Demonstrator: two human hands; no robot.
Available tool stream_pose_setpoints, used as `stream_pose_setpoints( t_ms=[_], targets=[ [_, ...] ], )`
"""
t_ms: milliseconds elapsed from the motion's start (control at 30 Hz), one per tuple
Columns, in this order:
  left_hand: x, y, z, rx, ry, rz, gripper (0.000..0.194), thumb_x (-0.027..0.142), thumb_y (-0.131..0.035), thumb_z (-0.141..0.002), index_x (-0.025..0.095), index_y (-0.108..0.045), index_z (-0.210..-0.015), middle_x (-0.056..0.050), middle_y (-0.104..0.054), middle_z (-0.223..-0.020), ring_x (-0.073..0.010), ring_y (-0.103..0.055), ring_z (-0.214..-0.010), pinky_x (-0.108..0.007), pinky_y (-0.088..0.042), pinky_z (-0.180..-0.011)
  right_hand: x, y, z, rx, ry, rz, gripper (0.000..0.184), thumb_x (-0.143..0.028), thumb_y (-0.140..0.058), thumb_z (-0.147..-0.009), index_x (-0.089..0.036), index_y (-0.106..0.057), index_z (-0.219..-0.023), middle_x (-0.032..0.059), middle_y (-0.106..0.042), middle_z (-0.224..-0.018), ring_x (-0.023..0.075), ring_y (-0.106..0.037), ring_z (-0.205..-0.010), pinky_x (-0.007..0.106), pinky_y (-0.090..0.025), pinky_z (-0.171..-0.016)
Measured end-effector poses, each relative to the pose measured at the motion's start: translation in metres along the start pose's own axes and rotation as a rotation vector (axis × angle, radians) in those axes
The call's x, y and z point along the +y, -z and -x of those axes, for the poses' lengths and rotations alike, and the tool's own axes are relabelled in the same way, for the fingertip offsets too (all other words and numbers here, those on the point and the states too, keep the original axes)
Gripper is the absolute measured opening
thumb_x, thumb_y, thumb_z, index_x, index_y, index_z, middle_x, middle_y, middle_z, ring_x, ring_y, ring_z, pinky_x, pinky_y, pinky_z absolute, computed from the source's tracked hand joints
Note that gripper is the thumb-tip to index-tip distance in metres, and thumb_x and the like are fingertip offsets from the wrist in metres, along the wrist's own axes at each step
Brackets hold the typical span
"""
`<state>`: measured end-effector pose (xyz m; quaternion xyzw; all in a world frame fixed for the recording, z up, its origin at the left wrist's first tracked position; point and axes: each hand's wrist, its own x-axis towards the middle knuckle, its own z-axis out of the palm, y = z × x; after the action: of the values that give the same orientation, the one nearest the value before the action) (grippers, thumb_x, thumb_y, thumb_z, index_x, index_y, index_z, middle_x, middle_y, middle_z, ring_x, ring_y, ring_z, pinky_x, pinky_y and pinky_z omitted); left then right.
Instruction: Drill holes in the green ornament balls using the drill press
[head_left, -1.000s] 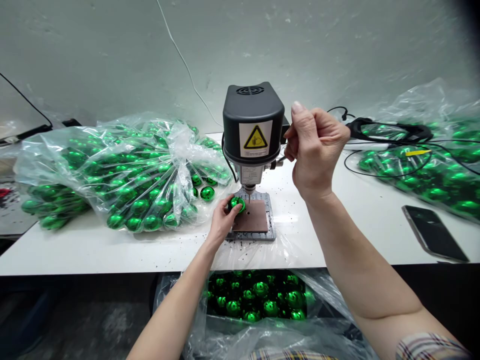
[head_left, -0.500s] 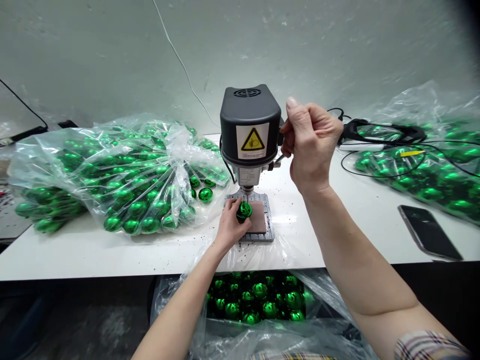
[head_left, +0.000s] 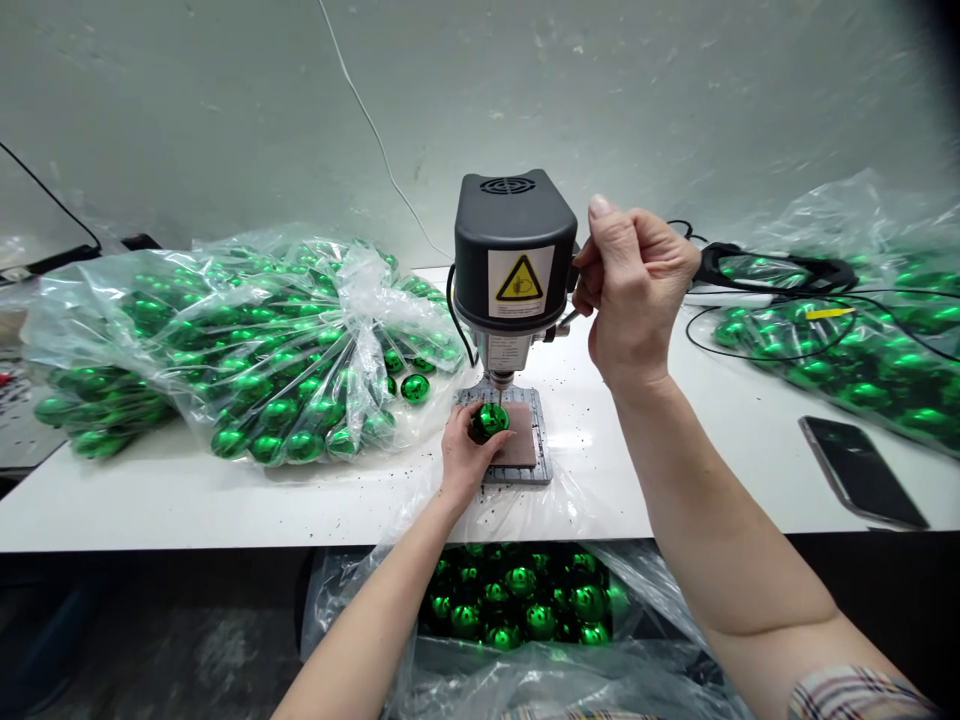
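A small bench drill press [head_left: 514, 245] with a black housing and a yellow warning label stands on the white table. My left hand [head_left: 466, 445] is closed around a shiny green ball [head_left: 493, 422], holding it over the brown pad [head_left: 517, 445] on the grey drill base [head_left: 543, 470]. The drill bit comes down at the ball; whether it has gone in I cannot tell. To the right of the housing, my right hand [head_left: 634, 285] is wrapped around the feed lever [head_left: 568, 321], most of which its fingers hide.
A clear plastic bag of green balls [head_left: 277, 350] lies at the left, with loose balls [head_left: 415, 388] beside it. Another bag [head_left: 862, 350] and black cables lie at the right, near a phone [head_left: 862, 472]. Below the table edge sits an open bag of balls [head_left: 521, 600].
The green ball has tilted slightly in my left hand, and its thumb has spread outward. My right hand stays on the lever. The whole view has shifted slightly.
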<state>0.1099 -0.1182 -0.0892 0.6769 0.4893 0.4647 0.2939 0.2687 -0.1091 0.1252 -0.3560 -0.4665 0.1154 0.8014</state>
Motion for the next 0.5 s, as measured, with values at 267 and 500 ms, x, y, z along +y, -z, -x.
stream_pose_setpoints(
  t_ms=[267,500],
  targets=[
    [-0.001,-0.013,0.008,0.071,0.023,-0.012,0.049,0.039,-0.085,-0.074,0.021,-0.062,-0.114,-0.009,-0.068,-0.109,-0.0284,-0.065,-0.106,-0.045,-0.053,-0.093,0.004,0.004,0.0,-0.055,0.007,0.113,0.05,-0.06,-0.054,-0.091,-0.023,-0.046,-0.058,-0.0042,-0.04,-0.05,0.0073,-0.038,-0.041,0.027,-0.028,-0.039],
    [-0.003,-0.009,0.01,0.031,-0.042,-0.074,0.054,0.035,-0.078,-0.081,0.022,-0.057,-0.129,-0.012,-0.066,-0.121,-0.0306,-0.062,-0.116,-0.047,-0.051,-0.097,0.001,0.003,0.0,-0.058,0.02,0.09,0.049,-0.052,-0.058,-0.091,-0.022,-0.042,-0.056,-0.0053,-0.036,-0.049,0.0061,-0.033,-0.04,0.026,-0.027,-0.038]
  ],
)
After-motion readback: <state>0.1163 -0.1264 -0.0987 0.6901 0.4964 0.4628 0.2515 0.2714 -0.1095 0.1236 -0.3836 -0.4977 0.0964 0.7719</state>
